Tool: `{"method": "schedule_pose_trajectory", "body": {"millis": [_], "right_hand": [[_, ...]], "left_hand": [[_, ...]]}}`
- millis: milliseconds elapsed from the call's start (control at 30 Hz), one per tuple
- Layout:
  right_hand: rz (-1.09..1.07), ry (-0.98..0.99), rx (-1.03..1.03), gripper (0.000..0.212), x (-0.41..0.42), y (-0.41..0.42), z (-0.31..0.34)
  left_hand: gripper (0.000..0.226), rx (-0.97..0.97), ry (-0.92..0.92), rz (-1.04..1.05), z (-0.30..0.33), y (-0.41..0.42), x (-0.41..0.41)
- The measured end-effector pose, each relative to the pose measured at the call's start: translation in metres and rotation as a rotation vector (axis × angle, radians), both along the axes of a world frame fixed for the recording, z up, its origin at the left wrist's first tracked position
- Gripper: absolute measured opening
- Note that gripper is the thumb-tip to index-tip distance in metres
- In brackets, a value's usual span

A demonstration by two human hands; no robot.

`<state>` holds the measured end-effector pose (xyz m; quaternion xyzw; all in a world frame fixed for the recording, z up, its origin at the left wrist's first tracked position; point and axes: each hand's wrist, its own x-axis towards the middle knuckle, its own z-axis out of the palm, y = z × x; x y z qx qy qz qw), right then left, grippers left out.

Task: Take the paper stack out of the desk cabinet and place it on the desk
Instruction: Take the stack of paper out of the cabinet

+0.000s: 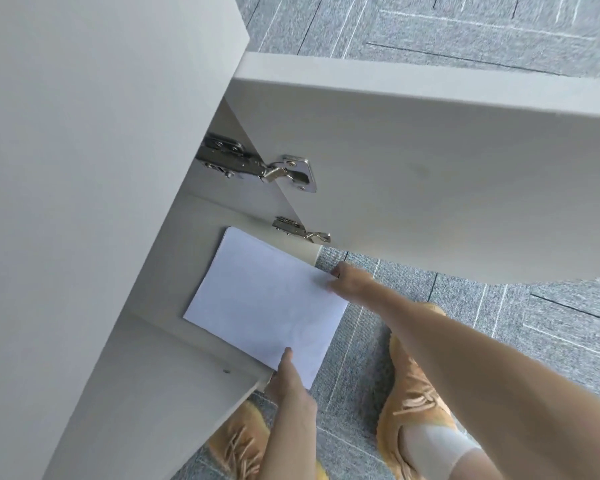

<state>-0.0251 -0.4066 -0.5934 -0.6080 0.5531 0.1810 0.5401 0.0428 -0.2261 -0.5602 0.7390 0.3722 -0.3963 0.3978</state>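
Paper stack lies flat on the cabinet's lower shelf, its front part overhanging the shelf edge above the carpet, long axis running from eleven o'clock to five o'clock. Both hands hold it: the left hand at its six o'clock corner, thumb on top and fingers clamped beneath; the right hand pinching the three o'clock edge. Both forearms reach in from below, under the open door. Next, I judge, comes lifting it toward the desk.
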Motion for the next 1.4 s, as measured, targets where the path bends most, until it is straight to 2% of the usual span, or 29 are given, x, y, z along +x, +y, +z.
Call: {"method": "schedule_pose_trajectory", "body": {"millis": [100, 167, 267, 433, 533, 667, 833, 967, 1067, 1100, 1167, 1267, 1400], "right_hand": [[0.052, -0.036, 0.003, 0.065, 0.016, -0.003, 0.002], [0.106, -0.053, -0.026, 0.069, 0.028, -0.004, 0.004], [0.159, -0.068, -0.079, 0.057, 0.035, -0.002, 0.003], [0.184, -0.008, -0.045, 0.054, 0.029, 0.003, 0.018], [0.162, -0.008, -0.034, 0.049, 0.019, 0.004, 0.036], [0.133, -0.003, -0.042, 0.043, -0.002, 0.019, 0.073], [0.04, 0.019, -0.033, 0.039, -0.053, 0.051, 0.137], [-0.085, 0.016, -0.024, 0.024, -0.104, 0.075, 0.204], [-0.152, -0.011, -0.076, 0.038, -0.139, 0.086, 0.242], [-0.161, -0.029, -0.096, 0.042, -0.149, 0.089, 0.253], [-0.169, -0.09, -0.129, 0.038, -0.167, 0.098, 0.297], [-0.248, -0.199, -0.191, 0.026, -0.18, 0.105, 0.378], [-0.331, -0.314, -0.316, 0.037, -0.218, 0.124, 0.454]], "left_hand": [[0.061, -0.043, 0.071, 0.023, 0.002, -0.003, 0.009], [0.056, -0.084, 0.105, 0.015, 0.004, -0.003, 0.017], [0.057, -0.125, 0.115, -0.022, 0.008, 0.001, 0.023], [0.042, -0.217, 0.096, -0.084, 0.023, 0.015, 0.026], [0.049, -0.248, 0.084, -0.206, 0.036, 0.023, 0.023], [0.055, -0.146, 0.013, -0.27, 0.069, 0.026, 0.007], [0.035, -0.117, -0.073, -0.398, 0.136, 0.038, -0.023], [0.048, -0.142, -0.077, -0.517, 0.183, 0.062, -0.042], [0.039, -0.205, -0.132, -0.568, 0.24, 0.067, -0.06], [0.033, -0.227, -0.146, -0.567, 0.264, 0.067, -0.068], [0.024, -0.289, -0.188, -0.591, 0.314, 0.072, -0.084], [0.027, -0.372, -0.232, -0.624, 0.359, 0.082, -0.101], [0.031, -0.503, -0.308, -0.64, 0.419, 0.108, -0.132]]}}
